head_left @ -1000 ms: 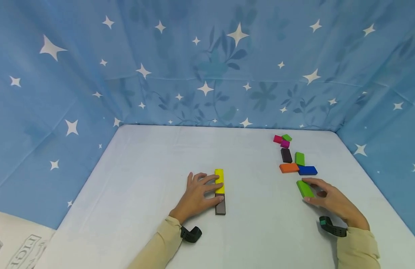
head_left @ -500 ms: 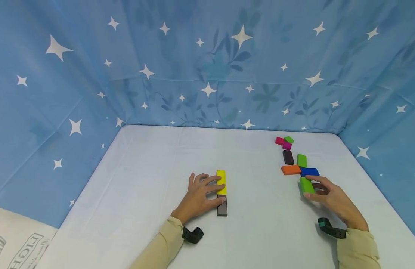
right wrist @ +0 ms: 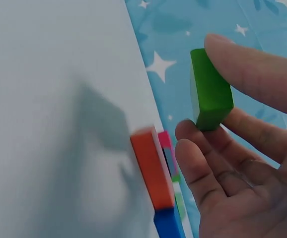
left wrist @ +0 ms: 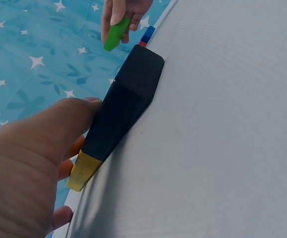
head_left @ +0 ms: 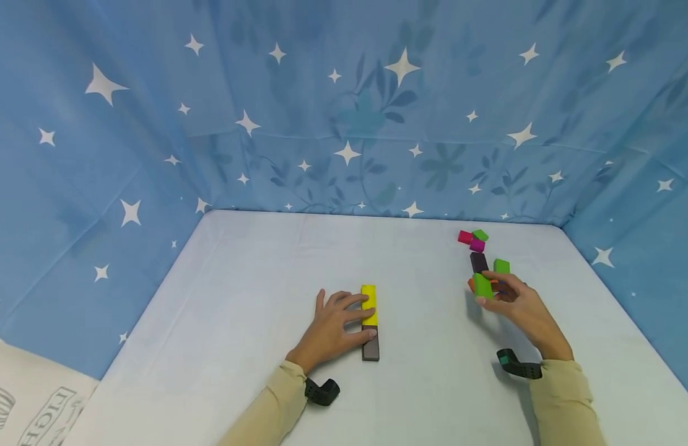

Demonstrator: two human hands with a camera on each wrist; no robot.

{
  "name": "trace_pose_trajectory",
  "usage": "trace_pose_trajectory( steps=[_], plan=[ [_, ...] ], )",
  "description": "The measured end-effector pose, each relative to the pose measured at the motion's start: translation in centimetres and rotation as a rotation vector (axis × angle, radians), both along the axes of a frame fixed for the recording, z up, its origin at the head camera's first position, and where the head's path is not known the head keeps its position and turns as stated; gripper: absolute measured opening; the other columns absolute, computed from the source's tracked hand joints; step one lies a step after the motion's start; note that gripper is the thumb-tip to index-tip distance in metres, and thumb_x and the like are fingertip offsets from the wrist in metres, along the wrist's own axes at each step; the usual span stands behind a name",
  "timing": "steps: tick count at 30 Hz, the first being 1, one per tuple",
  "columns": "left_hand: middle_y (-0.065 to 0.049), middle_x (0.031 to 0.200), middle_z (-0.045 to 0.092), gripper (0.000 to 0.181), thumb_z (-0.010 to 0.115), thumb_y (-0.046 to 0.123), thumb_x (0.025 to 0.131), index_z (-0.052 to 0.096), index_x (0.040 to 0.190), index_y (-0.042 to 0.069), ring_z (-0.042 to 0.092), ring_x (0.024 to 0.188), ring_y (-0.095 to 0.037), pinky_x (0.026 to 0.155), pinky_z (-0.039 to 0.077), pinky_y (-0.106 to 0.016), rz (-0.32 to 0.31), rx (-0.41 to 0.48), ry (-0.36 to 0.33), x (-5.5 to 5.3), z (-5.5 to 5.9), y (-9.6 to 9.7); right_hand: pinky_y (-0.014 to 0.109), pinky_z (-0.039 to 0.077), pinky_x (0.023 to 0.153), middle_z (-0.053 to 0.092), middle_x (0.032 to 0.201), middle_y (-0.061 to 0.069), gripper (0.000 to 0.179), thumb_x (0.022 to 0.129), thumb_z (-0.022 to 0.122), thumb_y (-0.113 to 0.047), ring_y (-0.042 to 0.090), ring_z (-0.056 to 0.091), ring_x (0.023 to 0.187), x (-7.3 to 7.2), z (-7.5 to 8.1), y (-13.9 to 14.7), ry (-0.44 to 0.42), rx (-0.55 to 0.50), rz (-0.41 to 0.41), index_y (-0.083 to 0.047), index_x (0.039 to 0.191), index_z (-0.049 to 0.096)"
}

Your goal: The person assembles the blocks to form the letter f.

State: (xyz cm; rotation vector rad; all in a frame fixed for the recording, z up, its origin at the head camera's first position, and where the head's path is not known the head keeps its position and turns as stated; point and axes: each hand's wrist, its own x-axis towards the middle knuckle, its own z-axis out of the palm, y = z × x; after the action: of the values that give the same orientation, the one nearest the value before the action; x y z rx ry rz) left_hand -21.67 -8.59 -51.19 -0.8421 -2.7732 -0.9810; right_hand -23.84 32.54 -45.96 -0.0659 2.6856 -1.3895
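Note:
My right hand [head_left: 530, 316] pinches a green block [head_left: 482, 287] between thumb and fingers, held up above the table. Just behind it lie an orange block [right wrist: 153, 168] and a blue block [right wrist: 168, 223], touching end to end in the right wrist view and mostly covered by the hand in the head view. Near the table's middle, a yellow block [head_left: 370, 319] and a dark grey block [head_left: 370, 350] form a straight line, ends together. My left hand [head_left: 331, 325] rests on this pair, fingers spread over the yellow one and the thumb touching the dark one.
Farther back on the right lie a dark brown block [head_left: 479, 262], another green block [head_left: 502, 266], a red piece [head_left: 465, 236], a magenta piece [head_left: 477, 246] and a small green piece [head_left: 480, 235]. A starry blue curtain [head_left: 299, 111] encloses the white table [head_left: 265, 248].
My right hand has lifted the green block off the table and carried it left and slightly back, in front of the orange and blue blocks. The left hand stays on its pair.

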Motion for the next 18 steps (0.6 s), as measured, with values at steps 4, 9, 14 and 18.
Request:
trace_pose_trajectory(
  steps=[4, 9, 14, 18],
  plan=[
    [0.001, 0.156, 0.057, 0.046, 0.075, 0.047, 0.099, 0.076, 0.138, 0.022, 0.043, 0.147, -0.029, 0.123, 0.003, -0.076, -0.002, -0.005, 0.002, -0.1, -0.2, -0.2, 0.046, 0.049, 0.107, 0.047, 0.154, 0.024, 0.078, 0.101, 0.077, -0.039, 0.042, 0.049, 0.135, -1.3, 0.0, -1.7, 0.006, -0.007, 0.004, -0.009, 0.164, 0.042],
    [0.002, 0.155, 0.058, 0.046, 0.074, 0.048, 0.100, 0.076, 0.138, 0.023, 0.044, 0.147, -0.027, 0.123, 0.003, -0.076, -0.008, -0.010, 0.005, -0.1, -0.4, -0.2, 0.060, 0.046, 0.109, 0.047, 0.155, 0.023, 0.077, 0.100, 0.078, -0.038, 0.045, 0.048, 0.137, -2.7, 0.1, -3.9, 0.023, -0.037, 0.032, -0.009, 0.163, 0.044],
    [0.001, 0.155, 0.058, 0.046, 0.073, 0.048, 0.100, 0.076, 0.139, 0.022, 0.044, 0.147, -0.026, 0.123, 0.002, -0.076, -0.013, -0.010, 0.000, -0.1, -0.2, -0.1, 0.052, 0.050, 0.105, 0.049, 0.154, 0.020, 0.074, 0.099, 0.079, -0.037, 0.041, 0.051, 0.133, -4.1, 0.4, -6.3, 0.037, -0.047, 0.058, -0.010, 0.160, 0.048],
    [0.002, 0.156, 0.058, 0.047, 0.073, 0.049, 0.100, 0.075, 0.139, 0.023, 0.045, 0.146, -0.025, 0.123, 0.004, -0.076, -0.009, -0.030, 0.006, -0.2, -0.2, -0.2, 0.057, 0.047, 0.109, 0.049, 0.154, 0.020, 0.073, 0.098, 0.081, -0.034, 0.041, 0.051, 0.132, -5.2, 0.4, -8.4, 0.042, -0.072, 0.081, -0.009, 0.159, 0.049]
  ],
)
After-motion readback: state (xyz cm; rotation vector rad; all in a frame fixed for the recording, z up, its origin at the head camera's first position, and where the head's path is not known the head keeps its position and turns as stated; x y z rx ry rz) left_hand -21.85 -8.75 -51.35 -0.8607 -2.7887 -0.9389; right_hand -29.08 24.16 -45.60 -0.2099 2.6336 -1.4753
